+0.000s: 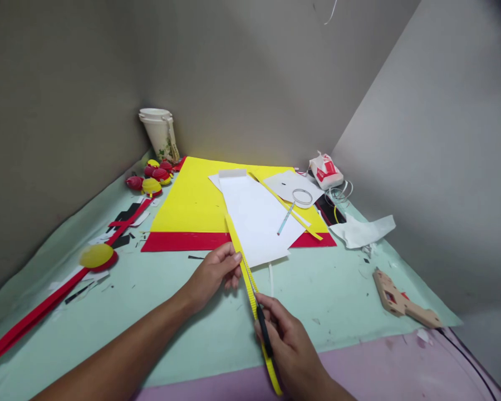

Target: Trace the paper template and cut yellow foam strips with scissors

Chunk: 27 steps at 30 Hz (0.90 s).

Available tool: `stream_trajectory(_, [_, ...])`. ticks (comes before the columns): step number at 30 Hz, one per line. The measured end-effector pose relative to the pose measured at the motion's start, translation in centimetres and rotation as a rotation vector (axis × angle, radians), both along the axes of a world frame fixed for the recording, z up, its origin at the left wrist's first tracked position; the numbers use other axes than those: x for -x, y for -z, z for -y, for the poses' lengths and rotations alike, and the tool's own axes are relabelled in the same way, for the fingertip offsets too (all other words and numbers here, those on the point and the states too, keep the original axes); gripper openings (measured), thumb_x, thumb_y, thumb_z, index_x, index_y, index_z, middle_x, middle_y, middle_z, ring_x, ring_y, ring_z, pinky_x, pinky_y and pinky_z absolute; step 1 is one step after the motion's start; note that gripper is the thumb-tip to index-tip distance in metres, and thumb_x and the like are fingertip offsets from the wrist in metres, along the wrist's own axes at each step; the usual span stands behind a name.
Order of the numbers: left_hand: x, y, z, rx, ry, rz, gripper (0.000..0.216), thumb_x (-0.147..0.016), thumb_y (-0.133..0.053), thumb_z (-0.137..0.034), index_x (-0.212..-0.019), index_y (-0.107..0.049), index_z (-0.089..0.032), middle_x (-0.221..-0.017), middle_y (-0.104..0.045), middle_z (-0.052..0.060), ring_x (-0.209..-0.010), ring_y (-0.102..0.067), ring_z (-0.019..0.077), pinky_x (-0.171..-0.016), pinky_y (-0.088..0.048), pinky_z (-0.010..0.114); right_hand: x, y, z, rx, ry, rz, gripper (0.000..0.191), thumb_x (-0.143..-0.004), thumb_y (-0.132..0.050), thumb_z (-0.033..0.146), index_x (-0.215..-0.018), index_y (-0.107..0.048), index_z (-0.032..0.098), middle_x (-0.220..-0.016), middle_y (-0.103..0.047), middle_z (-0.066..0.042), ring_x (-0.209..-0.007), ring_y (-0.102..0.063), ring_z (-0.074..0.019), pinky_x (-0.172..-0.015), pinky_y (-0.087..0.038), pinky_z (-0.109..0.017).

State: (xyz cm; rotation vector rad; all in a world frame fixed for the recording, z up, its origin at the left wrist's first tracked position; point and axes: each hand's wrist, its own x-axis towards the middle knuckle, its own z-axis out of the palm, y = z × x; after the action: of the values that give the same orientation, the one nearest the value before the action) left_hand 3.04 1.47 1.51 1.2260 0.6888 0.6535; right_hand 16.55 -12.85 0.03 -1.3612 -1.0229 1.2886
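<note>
It was just one cam, worn on the head and pointed forward and down over the tabletop [217, 337]. The left hand [211, 274] and right hand [290, 337] sat pretty close, low in frame, while the walls [242, 83] filled the top, well beyond them.

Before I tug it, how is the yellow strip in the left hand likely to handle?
The yellow strip is probably floppy: it is long, narrow, and its near end bends. It looks thin, so probably light. Its finely slit edge may snag or tear against the scissors.
</note>
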Motion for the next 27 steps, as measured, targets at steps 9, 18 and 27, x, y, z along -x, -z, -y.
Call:
stream_trajectory(9, [-0.07, -0.05, 0.03, 0.004, -0.003, -0.012, 0.021, -0.090, -0.052, -0.034, -0.077, -0.049, -0.018, -0.060, -0.054, -0.005, -0.046, -0.048, 0.0059, -0.044, -0.034, 0.018, -0.11, 0.13, 0.04, 0.000, -0.016, 0.016, 0.038, -0.089, -0.055, 0.033, -0.123, -0.057, 0.017, -0.073, -0.045, 0.003, -0.065, -0.040, -0.0119, -0.061, -0.036, -0.024])
stream_trajectory(18, [-0.05, -0.10, -0.09, 0.007, -0.053, -0.023, 0.022, -0.089, -0.054, -0.034, -0.074, -0.048, -0.019, -0.059, -0.054, -0.004, -0.046, -0.048, 0.0068, -0.044, -0.035, 0.019, -0.12, -0.29, -0.07, 0.028, -0.022, -0.020, 0.038, -0.088, -0.056, 0.036, -0.120, -0.058, 0.017, -0.071, -0.042, 0.004, -0.062, -0.037, -0.0111, -0.058, -0.033, -0.023])
stream_trajectory(27, [-0.03, -0.17, 0.09, 0.008, -0.029, -0.006, 0.021, -0.088, -0.055, -0.034, -0.075, -0.048, -0.019, -0.060, -0.054, -0.004, -0.046, -0.048, 0.0072, -0.044, -0.035, 0.019, 0.03, -0.37, -0.10, 0.036, -0.003, -0.018, 0.040, -0.087, -0.058, 0.038, -0.120, -0.058, 0.016, -0.070, -0.041, 0.004, -0.063, -0.037, -0.0114, -0.059, -0.034, -0.024])
